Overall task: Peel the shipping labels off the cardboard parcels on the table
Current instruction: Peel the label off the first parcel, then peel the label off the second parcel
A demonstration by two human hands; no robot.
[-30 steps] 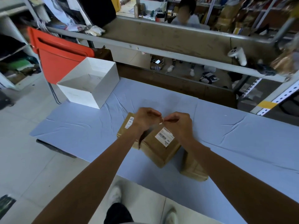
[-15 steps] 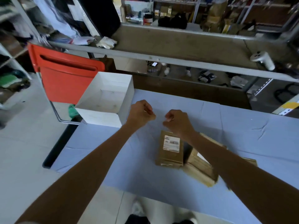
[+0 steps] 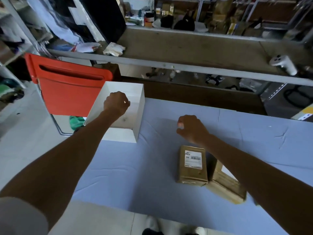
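A brown cardboard parcel (image 3: 192, 173) lies on the blue-covered table (image 3: 135, 167), with a white barcode shipping label (image 3: 193, 159) on its top. A second parcel (image 3: 225, 185) sits against its right side, partly under my right forearm, and shows a sliver of white label. My left hand (image 3: 116, 103) hovers above the open white box (image 3: 139, 116) with its fingers curled, a tiny pale scrap showing at the fingertips. My right hand (image 3: 192, 128) hangs curled just beyond the labelled parcel, not touching it.
A red chair (image 3: 67, 92) stands behind the white box at the table's left end. A low brown wall and a metal rail run along the far edge. A white controller (image 3: 284, 64) rests on the ledge at the right. Cluttered shelves lie beyond.
Both hands were pinched together over the parcels. They have separated: my left hand has moved left and away over the white box, while my right hand stays near the parcels.
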